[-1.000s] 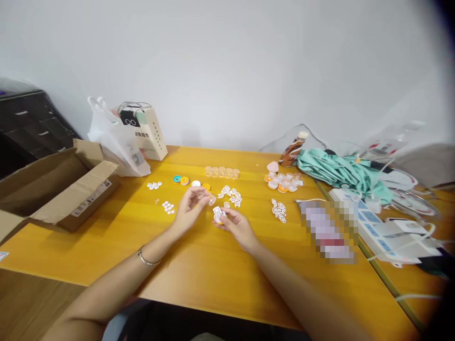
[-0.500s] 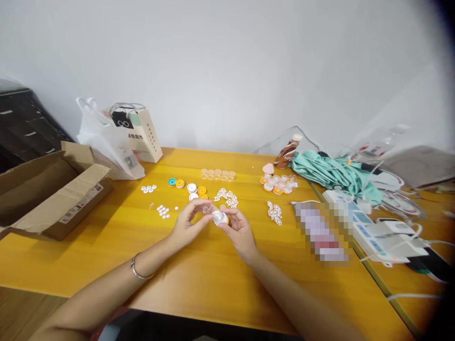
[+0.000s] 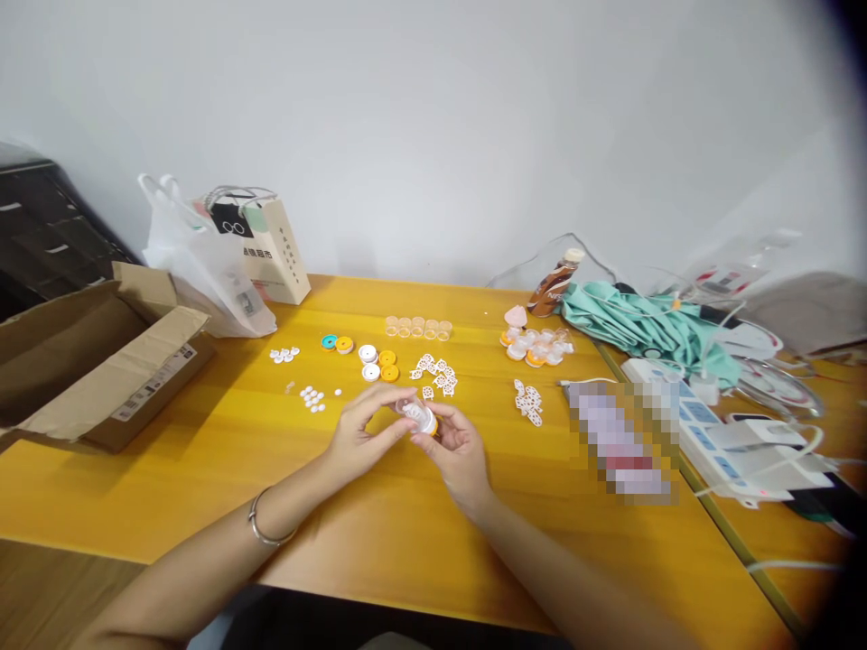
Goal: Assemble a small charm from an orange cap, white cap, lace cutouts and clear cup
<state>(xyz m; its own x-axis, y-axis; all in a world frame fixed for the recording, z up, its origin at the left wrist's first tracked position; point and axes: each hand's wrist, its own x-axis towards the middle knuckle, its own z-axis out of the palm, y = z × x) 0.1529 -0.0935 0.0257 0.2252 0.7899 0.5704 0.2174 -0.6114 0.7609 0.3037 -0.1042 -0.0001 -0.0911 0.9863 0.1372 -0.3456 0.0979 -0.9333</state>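
Yellow wood fills the lower half of the view, a table (image 3: 203, 469) set against a bare white wall. Just above its middle, both hands meet on a small round white-and-orange piece (image 3: 421, 417). The right hand (image 3: 459, 450) cups the piece from below and from the right, fingers curled up around it; the left hand (image 3: 362, 429) comes in from the left, its thumb and forefinger pinched together on the piece's top. So the piece lies between the two sets of fingertips, with both hands touching it and neither nearer than the other. Its shape is roughly a short disc, with no clear long axis at this size, and what the left fingertips press onto it is too small to make out.

Beyond the piece lie white lattice cut-outs (image 3: 434, 373), then a row of clear cups (image 3: 418, 327) further back. To the piece's left sit coloured discs (image 3: 369, 357) and small white buttons (image 3: 312, 398); further left stands an open cardboard box (image 3: 101, 361), with a white plastic bag (image 3: 203, 262) behind it. To the right of the piece are more cut-outs (image 3: 529, 403), a cluster of finished pieces (image 3: 538, 346), a blurred-out patch, and a green cloth (image 3: 643, 329). The forearms are cut off by the lower edge.
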